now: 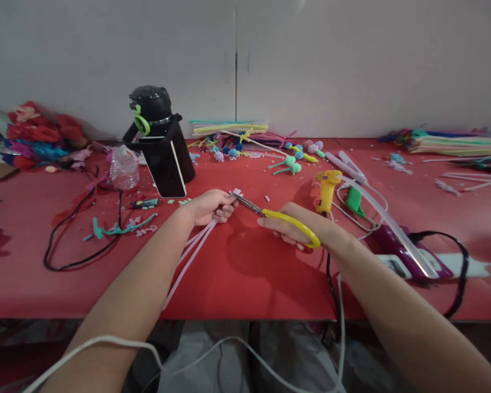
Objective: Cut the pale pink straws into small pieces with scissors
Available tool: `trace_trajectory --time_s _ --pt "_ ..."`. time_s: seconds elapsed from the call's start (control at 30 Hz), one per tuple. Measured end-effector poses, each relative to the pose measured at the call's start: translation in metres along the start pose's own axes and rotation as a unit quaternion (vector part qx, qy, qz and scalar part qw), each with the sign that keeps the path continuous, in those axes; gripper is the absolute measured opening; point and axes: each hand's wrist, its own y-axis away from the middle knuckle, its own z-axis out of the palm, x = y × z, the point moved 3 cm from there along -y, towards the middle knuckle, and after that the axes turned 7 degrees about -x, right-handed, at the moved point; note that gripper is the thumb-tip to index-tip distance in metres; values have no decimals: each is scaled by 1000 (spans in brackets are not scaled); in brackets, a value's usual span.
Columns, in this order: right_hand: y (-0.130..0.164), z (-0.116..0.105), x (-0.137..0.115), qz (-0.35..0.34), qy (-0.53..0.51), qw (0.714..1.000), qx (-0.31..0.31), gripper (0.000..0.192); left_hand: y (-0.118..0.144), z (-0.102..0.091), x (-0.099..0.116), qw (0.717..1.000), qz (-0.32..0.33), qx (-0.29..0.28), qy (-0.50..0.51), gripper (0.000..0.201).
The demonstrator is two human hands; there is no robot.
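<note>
Centrally, I pinch pale pipe cleaners (196, 243) in my closed left hand (211, 207) so their tips meet the yellow scissors (276, 215) my right hand (297, 229) grips.

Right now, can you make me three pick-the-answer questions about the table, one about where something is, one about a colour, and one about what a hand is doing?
1. Where does the black flip-top water bottle stand?
A. left of both hands
B. right of the glue gun
C. on the floor

2. What colour are the handles of the metal-bladed scissors?
A. blue
B. yellow
C. black

3. What is the left hand doing?
A. lying flat and open
B. pinching thin pale pink strips
C. holding the bottle

Answers:
1 A, it stands far left on the red table.
2 B, yellow loops show in the right hand.
3 B, its fingers close round the strips.
</note>
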Motion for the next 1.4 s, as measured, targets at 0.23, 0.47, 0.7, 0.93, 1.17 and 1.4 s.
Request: trace_trajectory --time_s 0.23,0.47,0.7,0.93,1.17,1.4 --pt "-6 2 9 -7 -9 1000 3 57 1 0 1 1000 3 0 -2 24" --pt "-6 3 10 8 -7 1000 9 58 2 3 1 1000 4 4 -13 27" --pt "-4 2 8 -1 -1 1000 7 61 2 3 1 1000 0 11 -11 27" --pt "-3 3 4 3 5 1000 13 57 2 4 2 1000 -9 13 -16 27" --pt "-6 4 5 11 -4 1000 26 56 2 4 1 1000 -8 17 -19 27" --pt "-5 5 12 21 -73 997 33 53 4 3 -2 999 16 2 -38 25"
